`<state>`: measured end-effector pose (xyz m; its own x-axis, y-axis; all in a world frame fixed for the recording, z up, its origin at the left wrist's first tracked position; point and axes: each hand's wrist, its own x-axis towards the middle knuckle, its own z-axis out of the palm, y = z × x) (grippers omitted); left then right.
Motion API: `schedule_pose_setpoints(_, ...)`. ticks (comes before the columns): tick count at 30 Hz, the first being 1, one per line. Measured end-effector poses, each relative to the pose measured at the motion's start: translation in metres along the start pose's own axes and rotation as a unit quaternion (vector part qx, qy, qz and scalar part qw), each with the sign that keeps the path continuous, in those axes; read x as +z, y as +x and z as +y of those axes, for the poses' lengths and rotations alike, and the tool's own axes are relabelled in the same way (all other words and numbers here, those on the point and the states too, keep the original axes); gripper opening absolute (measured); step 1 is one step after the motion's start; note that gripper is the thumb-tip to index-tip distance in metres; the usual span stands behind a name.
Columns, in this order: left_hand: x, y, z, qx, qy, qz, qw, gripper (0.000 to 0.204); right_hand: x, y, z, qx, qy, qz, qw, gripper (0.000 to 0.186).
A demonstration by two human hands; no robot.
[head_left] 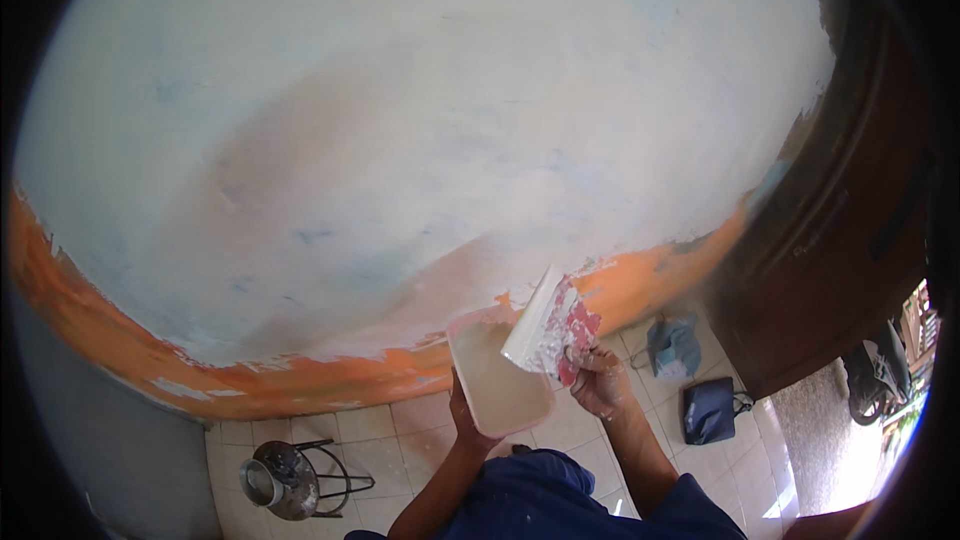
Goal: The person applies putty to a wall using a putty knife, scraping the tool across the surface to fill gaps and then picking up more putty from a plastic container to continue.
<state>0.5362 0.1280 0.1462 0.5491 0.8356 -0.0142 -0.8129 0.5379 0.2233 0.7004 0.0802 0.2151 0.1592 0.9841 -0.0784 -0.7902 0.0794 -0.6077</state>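
One spattered scraper (560,332) over the right rim of a pale tub (515,430).
Its broad straight edge faces up and left, the long axis of that edge slanting from lower left to upper right; the right hand (600,385) has its fingers clamped on the opposite, reddish end. The left hand (468,420) grips the tub's left side, fingers mostly hidden. Beyond is a white-and-orange wall (450,120).

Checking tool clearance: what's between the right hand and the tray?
In the head view, a white-smeared red spreader, gripped by the right hand, spans that stretch and partly covers the tray in the picture.
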Motion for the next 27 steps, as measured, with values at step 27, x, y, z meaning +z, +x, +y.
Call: schedule_pose_setpoints(27, -0.006, 0.019, -0.029, 0.119, 0.371, 0.021, 0.921, 0.064, -0.07, 0.243, -0.055, -0.612, -0.728, 0.013, 0.309, 0.047)
